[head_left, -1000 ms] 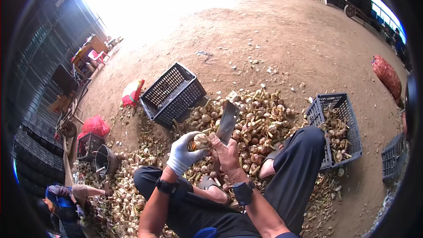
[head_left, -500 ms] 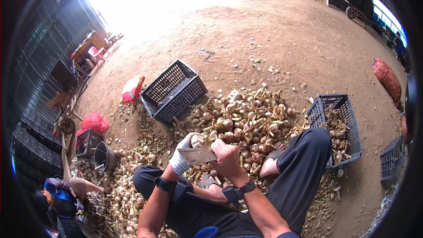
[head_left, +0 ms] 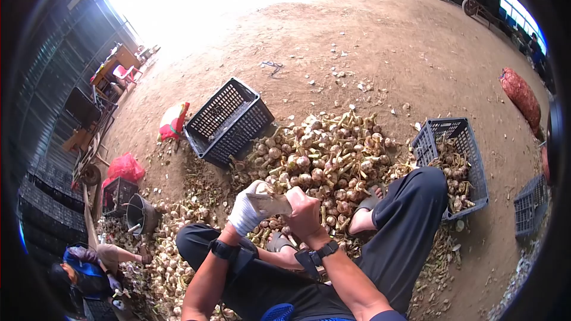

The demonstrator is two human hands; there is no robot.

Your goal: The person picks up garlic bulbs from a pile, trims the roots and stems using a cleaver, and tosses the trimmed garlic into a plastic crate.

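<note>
My left hand [head_left: 244,213], in a white glove, is closed around a garlic bulb [head_left: 265,189]; only a small part of the bulb shows. My bare right hand [head_left: 304,211] grips a broad-bladed knife [head_left: 271,204], its handle hidden in the fist. The flat blade reaches left across the front of the glove, close to the bulb. Just beyond both hands lies a heap of garlic bulbs with stems [head_left: 315,154]. More garlic, paler and trimmed-looking [head_left: 172,267], is spread on the ground to the left of my legs.
A black plastic crate [head_left: 262,120] stands beyond the heap, left of centre. Another crate [head_left: 477,169] by my right knee holds stemmed garlic. At left are a bucket [head_left: 141,214], a red bag [head_left: 126,167] and another seated person [head_left: 89,270]. A filled red sack [head_left: 520,98] lies at far right.
The view has shifted slightly. The knife blade looks shorter and more tilted, and less of the garlic bulb shows. Both hands keep their hold.
</note>
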